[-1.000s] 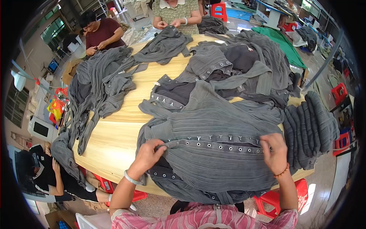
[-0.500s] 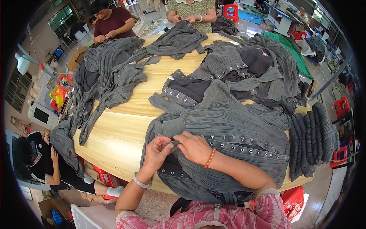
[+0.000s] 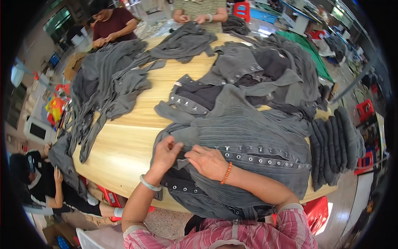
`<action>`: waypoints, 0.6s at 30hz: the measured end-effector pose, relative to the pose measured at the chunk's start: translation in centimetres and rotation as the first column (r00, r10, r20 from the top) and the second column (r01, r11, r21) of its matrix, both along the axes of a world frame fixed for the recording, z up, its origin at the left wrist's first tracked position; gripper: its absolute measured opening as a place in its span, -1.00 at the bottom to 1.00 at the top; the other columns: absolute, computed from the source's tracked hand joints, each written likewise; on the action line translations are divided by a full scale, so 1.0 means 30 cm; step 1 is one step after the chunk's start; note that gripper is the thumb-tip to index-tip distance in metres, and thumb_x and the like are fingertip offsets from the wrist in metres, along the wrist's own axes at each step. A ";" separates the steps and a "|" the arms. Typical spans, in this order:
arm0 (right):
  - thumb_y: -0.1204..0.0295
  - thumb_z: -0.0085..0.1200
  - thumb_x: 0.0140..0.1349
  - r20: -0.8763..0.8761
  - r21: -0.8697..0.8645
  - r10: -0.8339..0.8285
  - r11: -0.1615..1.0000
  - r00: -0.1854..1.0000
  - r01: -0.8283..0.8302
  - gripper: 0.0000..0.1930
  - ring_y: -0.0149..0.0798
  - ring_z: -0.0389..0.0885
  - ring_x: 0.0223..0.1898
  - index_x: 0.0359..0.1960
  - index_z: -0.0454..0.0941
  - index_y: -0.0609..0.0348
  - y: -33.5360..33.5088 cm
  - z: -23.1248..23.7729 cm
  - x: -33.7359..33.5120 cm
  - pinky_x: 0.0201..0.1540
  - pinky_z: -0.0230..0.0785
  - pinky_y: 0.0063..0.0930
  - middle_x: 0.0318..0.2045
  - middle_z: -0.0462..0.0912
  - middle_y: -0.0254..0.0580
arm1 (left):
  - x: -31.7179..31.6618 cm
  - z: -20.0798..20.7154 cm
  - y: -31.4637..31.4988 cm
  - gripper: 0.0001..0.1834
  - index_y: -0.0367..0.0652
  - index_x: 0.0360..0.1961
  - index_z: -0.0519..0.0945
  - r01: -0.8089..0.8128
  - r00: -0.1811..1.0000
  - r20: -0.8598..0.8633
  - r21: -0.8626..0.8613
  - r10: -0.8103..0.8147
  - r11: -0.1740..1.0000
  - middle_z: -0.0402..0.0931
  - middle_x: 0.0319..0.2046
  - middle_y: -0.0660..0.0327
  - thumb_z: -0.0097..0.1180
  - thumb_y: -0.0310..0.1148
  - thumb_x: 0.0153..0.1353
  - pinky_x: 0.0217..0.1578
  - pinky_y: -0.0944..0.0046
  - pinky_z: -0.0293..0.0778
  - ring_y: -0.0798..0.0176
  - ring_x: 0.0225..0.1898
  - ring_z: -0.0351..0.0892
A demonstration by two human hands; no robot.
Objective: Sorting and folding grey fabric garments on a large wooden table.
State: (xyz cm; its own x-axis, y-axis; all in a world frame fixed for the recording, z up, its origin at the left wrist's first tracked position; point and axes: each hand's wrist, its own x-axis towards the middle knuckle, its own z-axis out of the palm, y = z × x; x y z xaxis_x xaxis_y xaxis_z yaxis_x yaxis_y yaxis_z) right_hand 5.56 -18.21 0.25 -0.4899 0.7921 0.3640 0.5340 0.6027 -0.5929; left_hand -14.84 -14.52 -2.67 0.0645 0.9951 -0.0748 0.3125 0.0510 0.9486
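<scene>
Spread before me on the table is a dark grey ribbed shirt [image 3: 248, 128] with a row of metal hooks and a row of eyelets along its front opening. My right hand [image 3: 208, 163], with an orange bead bracelet at the wrist, pinches the shirt's edge near the collar end. Just left of it, my left hand [image 3: 165, 153] is raised a little off the cloth, thumb and fingers drawn together. Whatever sits between those fingertips is too small and blurred to make out. A pale bangle [image 3: 149, 183] circles my left wrist.
More grey garments lie heaped at the far right [image 3: 286, 70] and the left [image 3: 107, 79]. A folded stack [image 3: 336, 145] stands at the right table edge. Two people handle garments across the wooden table [image 3: 120, 141]; another sits at the left. Red stools [image 3: 365, 109] stand around.
My left hand has lifted and moved away from my right fingertips, where both had pinched the shirt edge together. The right hand stays on the cloth. The view has shifted slightly.
</scene>
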 end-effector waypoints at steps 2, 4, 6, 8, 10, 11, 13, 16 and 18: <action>0.38 0.12 0.28 0.012 -0.049 -0.055 0.997 0.998 0.055 -0.87 -0.03 0.66 -0.32 -0.17 0.59 0.04 0.026 0.021 -0.027 -0.30 0.55 -0.17 -0.29 0.54 -0.19 | -0.001 0.030 0.044 -0.86 -0.15 -0.40 0.50 -0.087 0.987 0.134 0.011 0.085 0.996 0.38 -0.56 0.48 0.24 -0.43 0.23 -0.50 0.45 0.24 0.57 -0.51 0.27; 0.35 0.10 0.29 -0.016 -0.036 -0.105 0.994 0.994 0.104 -0.89 0.01 0.66 -0.36 -0.21 0.56 0.02 0.070 0.002 -0.072 -0.35 0.55 -0.12 -0.29 0.54 -0.16 | -0.027 0.051 0.074 -0.92 -0.14 -0.33 0.55 -0.097 0.981 0.169 -0.024 0.099 0.995 0.45 -0.53 0.46 0.19 -0.41 0.30 -0.58 0.50 0.19 0.60 -0.56 0.29; 0.38 0.06 0.27 0.027 -0.062 -0.142 0.988 0.990 0.143 -0.89 0.04 0.67 -0.33 -0.28 0.56 0.11 0.118 -0.027 -0.097 -0.31 0.54 -0.08 -0.28 0.56 -0.10 | -0.023 0.038 0.099 -0.93 -0.09 -0.32 0.56 -0.079 0.965 0.238 -0.136 0.110 0.988 0.48 -0.54 0.46 0.19 -0.38 0.32 -0.63 0.51 0.14 0.62 -0.60 0.29; 0.40 0.02 0.25 0.033 -0.099 -0.174 0.979 0.984 0.177 -0.87 0.07 0.67 -0.31 -0.34 0.58 0.17 0.142 -0.034 -0.104 -0.28 0.53 -0.07 -0.28 0.57 -0.04 | -0.026 0.047 0.110 -0.92 -0.06 -0.31 0.57 -0.033 0.968 0.236 -0.216 0.085 0.976 0.50 -0.53 0.46 0.19 -0.34 0.33 -0.62 0.53 0.12 0.62 -0.62 0.26; 0.40 0.04 0.25 0.017 -0.119 -0.187 0.975 0.982 0.188 -0.86 0.08 0.67 -0.29 -0.35 0.58 0.19 0.137 -0.023 -0.096 -0.26 0.52 -0.06 -0.29 0.57 -0.02 | -0.037 0.036 0.109 -0.87 -0.04 -0.28 0.57 -0.023 0.953 0.285 -0.271 0.103 0.962 0.55 -0.47 0.46 0.17 -0.25 0.36 -0.61 0.54 0.11 0.64 -0.61 0.23; 0.39 0.06 0.25 0.010 -0.123 -0.188 0.974 0.982 0.188 -0.87 0.08 0.65 -0.29 -0.34 0.57 0.17 0.136 -0.023 -0.088 -0.25 0.50 -0.04 -0.27 0.55 -0.05 | -0.033 0.053 0.104 -0.85 -0.04 -0.27 0.57 -0.003 0.939 0.327 -0.308 0.109 0.951 0.56 -0.45 0.46 0.17 -0.22 0.36 -0.61 0.54 0.11 0.64 -0.60 0.23; 0.37 0.09 0.27 -0.011 -0.117 -0.182 0.977 0.983 0.180 -0.87 0.09 0.64 -0.28 -0.32 0.56 0.16 0.142 -0.024 -0.072 -0.24 0.48 -0.03 -0.26 0.54 -0.08 | -0.013 0.080 0.092 -0.80 -0.09 -0.12 0.55 0.100 0.921 0.390 -0.278 0.017 0.955 0.58 -0.33 0.42 0.16 -0.22 0.37 -0.52 0.56 0.21 0.62 -0.47 0.35; 0.39 0.10 0.23 -0.071 -0.121 -0.212 0.972 0.975 0.202 -0.89 0.08 0.64 -0.27 -0.32 0.56 0.15 0.158 -0.041 -0.087 -0.23 0.49 -0.03 -0.29 0.57 -0.07 | -0.021 0.094 0.068 -0.75 -0.21 0.01 0.52 0.256 0.869 0.479 -0.214 -0.127 0.943 0.59 -0.13 0.28 0.14 -0.40 0.35 -0.09 0.43 0.41 0.44 -0.13 0.52; 0.40 0.10 0.21 -0.096 -0.140 -0.220 0.969 0.971 0.206 -0.88 0.09 0.64 -0.26 -0.32 0.57 0.16 0.168 -0.053 -0.115 -0.21 0.50 -0.04 -0.27 0.58 -0.04 | -0.035 0.102 0.054 -0.74 -0.23 0.01 0.52 0.275 0.864 0.483 -0.225 -0.138 0.935 0.59 -0.10 0.27 0.13 -0.49 0.31 -0.03 0.41 0.42 0.42 -0.09 0.53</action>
